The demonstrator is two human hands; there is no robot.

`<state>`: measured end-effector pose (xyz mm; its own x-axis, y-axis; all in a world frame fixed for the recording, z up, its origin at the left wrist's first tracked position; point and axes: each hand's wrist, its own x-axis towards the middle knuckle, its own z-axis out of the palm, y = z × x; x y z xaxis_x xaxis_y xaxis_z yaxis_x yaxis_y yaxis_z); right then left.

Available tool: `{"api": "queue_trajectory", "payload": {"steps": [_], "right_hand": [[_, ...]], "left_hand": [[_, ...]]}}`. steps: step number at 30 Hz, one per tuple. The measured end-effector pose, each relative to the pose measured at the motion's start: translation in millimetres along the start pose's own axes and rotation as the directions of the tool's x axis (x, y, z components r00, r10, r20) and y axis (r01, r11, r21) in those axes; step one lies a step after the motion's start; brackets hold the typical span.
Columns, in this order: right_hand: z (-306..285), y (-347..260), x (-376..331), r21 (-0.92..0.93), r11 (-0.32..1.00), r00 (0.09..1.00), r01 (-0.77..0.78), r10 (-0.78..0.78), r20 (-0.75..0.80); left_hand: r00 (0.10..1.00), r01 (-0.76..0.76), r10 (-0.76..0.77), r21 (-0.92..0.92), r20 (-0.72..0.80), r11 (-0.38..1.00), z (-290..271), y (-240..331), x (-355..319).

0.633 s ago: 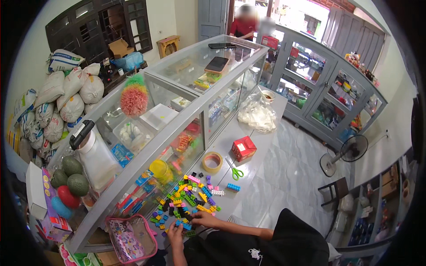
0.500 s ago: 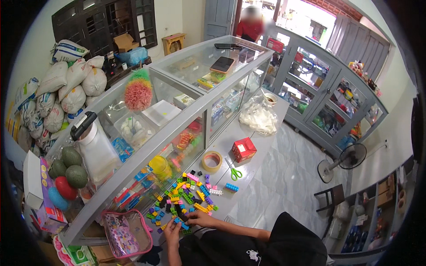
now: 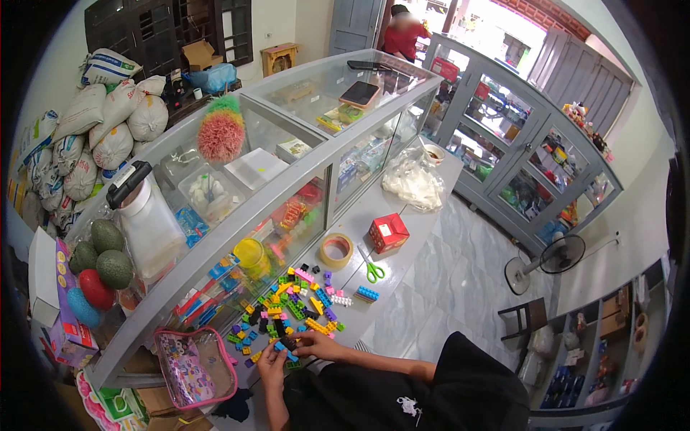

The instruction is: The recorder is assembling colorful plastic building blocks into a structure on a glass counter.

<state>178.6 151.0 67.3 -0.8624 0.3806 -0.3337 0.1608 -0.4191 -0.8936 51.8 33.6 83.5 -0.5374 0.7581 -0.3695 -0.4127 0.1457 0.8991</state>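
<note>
My left hand (image 3: 272, 366) pinches a blue toy building brick (image 3: 280, 347) at the near edge of the brick pile. Close beside it, my right hand (image 3: 318, 346) grips a black toy building brick (image 3: 290, 343). The two bricks are right against each other; whether they are joined is too small to tell. Spread just beyond my hands lies a heap of loose toy bricks (image 3: 295, 307) in yellow, green, blue, black, pink and purple. A blue block of bricks (image 3: 367, 293) lies apart to the right, near a row of white bricks (image 3: 341, 301).
Behind the bricks stands a glass display case (image 3: 287, 183). Green-handled scissors (image 3: 375, 271), a tape roll (image 3: 336, 249), a red box (image 3: 389, 233) and a plastic bag (image 3: 413, 183) sit beyond. A clear pink-edged pouch (image 3: 195, 368) lies left. A person in red (image 3: 400, 36) stands far back.
My view has shifted slightly, so the whole scene sits a little further left. Both hands stay together on the bricks. The far person in red has turned and raised an arm.
</note>
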Motion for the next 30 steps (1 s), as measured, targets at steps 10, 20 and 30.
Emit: {"api": "queue_trajectory", "payload": {"steps": [10, 20, 30], "right_hand": [[2.6, -3.0, -11.3, -0.039, 0.997, 0.998, -0.061, 0.06, -0.018], [9.8, -16.1, -17.9, -0.383, 0.921, 0.997, 0.064, -0.073, -0.01], [9.3, -16.3, -15.3, -0.457, 0.874, 0.986, 0.167, -0.15, 0.074]], "left_hand": [[1.0, 0.001, -0.002, 0.055, 0.013, 0.998, -12.4, -18.7, 7.8], [0.999, 0.046, -0.046, 0.122, 0.002, 0.991, -14.7, -22.9, 5.5], [0.995, 0.018, -0.023, 0.052, 0.098, 0.998, 0.4, -4.1, 2.0]]}}
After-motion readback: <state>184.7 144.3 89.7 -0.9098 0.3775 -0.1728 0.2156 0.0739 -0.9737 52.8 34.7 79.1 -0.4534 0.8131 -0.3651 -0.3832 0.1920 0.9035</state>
